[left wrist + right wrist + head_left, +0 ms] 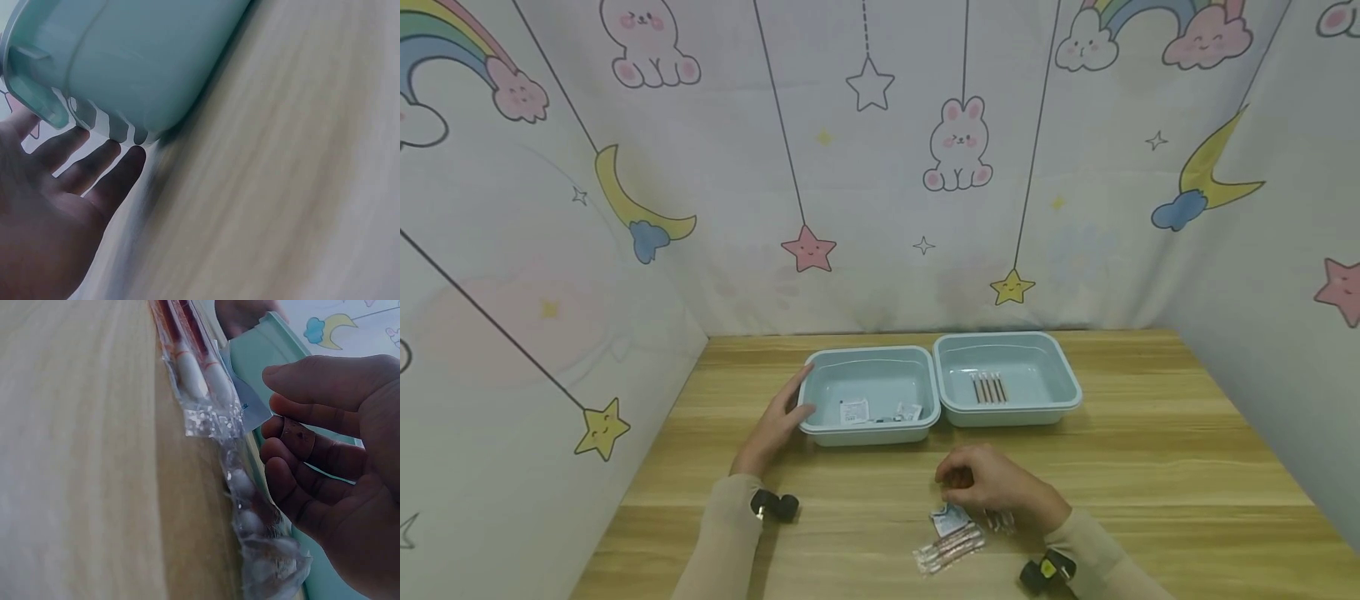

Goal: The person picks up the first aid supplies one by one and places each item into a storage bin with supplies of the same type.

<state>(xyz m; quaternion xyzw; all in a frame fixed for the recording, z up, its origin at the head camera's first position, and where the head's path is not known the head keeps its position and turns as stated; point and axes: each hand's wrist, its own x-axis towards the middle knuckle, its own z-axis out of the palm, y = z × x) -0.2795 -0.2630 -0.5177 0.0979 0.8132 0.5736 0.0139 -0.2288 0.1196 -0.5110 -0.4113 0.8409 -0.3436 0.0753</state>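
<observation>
My left hand [772, 429] touches the left end of a pale blue-green plastic bin [868, 436]. Its fingers lie fairly straight along the outer wall [144, 69], with the thumb by the rim. Small white sachets [853, 412] lie inside that bin. Above the table my right hand [988, 479] hovers with loosely bent fingers and nothing visible between them; a brown band wraps one finger [299, 437]. Just below it lie clear-wrapped cotton swabs with reddish-brown stems [951, 548], a white-and-blue sachet [950, 520] and another clear swab pack [1000, 522], partly hidden by the hand.
A second blue-green bin [1015, 417] stands right beside the first and holds a row of several brown-stemmed swabs [989, 388]. Both bins stand on a wood-grain table [1150, 467], enclosed by printed cloth walls [880, 183]. A small black device is strapped to each wrist.
</observation>
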